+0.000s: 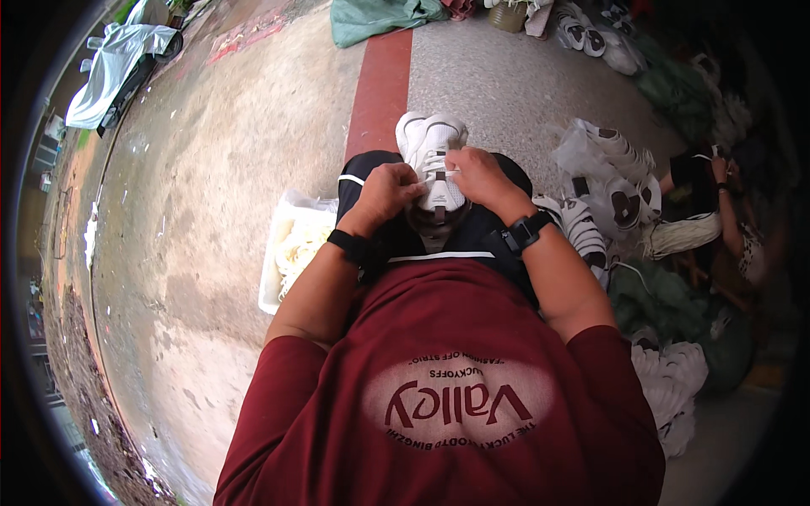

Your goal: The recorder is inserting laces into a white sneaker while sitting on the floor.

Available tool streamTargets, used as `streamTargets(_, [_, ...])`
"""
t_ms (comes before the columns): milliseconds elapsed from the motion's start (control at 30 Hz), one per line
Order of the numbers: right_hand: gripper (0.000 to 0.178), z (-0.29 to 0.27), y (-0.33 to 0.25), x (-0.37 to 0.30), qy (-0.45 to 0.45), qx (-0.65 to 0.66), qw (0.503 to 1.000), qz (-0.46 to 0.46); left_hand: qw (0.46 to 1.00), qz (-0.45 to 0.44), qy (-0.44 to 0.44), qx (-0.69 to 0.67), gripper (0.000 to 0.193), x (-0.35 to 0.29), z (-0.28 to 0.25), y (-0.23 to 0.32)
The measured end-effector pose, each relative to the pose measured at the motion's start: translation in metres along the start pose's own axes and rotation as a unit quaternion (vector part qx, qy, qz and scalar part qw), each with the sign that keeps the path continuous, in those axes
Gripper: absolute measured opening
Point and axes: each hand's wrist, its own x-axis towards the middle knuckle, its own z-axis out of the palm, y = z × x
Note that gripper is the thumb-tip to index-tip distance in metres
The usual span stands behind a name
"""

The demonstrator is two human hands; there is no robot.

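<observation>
A pair of white sneakers (439, 194), close together, rests on my lap between my knees, toes pointing away from me. White laces with dark accents run across the nearer shoe's tongue. At the shoe's left edge, my left hand (391, 200) is closed, its fingertips pinching a white shoelace (423, 181). My right hand (483, 179) is closed too, thumb and finger pressed together on the lace at the shoe's right side. The fingertips partly hide the lace ends. Each wrist wears a black band.
By my left knee stands a white bin (272, 278) of cream-coloured laces (304, 249). Several white shoe uppers (603, 156) are heaped at the right, beside a lace bundle (683, 236) and green sacks (641, 295). Another person's arm (730, 207) shows at far right. A covered vehicle (126, 63) stands far left.
</observation>
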Motion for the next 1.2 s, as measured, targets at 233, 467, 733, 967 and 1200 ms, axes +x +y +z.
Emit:
streamTargets(233, [0.006,0.002,-0.002,0.015,-0.117,-0.139,0.982,-0.049,1.000,0.004,-0.008,-0.003,0.020,-0.002,-0.002,0.007])
streamTargets(467, [0.006,0.008,-0.008,-0.003,0.050,-0.158,0.986,-0.028,0.994,-0.076,-0.064,0.052,0.012,0.002,-0.008,0.009])
streamTargets(733, [0.006,0.024,0.023,0.007,0.099,0.068,0.992,0.042,0.990,-0.050,-0.037,-0.130,0.027,0.013,-0.001,-0.006])
streamTargets(967, [0.015,-0.008,0.019,0.012,-0.163,0.459,0.811,0.324,0.995,-0.080,-0.016,-0.051,0.025,0.014,-0.003,0.001])
streamTargets(1200, [0.010,0.003,0.021,0.004,-0.118,0.104,0.984,0.078,0.980,0.151,0.063,0.110,0.016,0.008,-0.014,0.008])
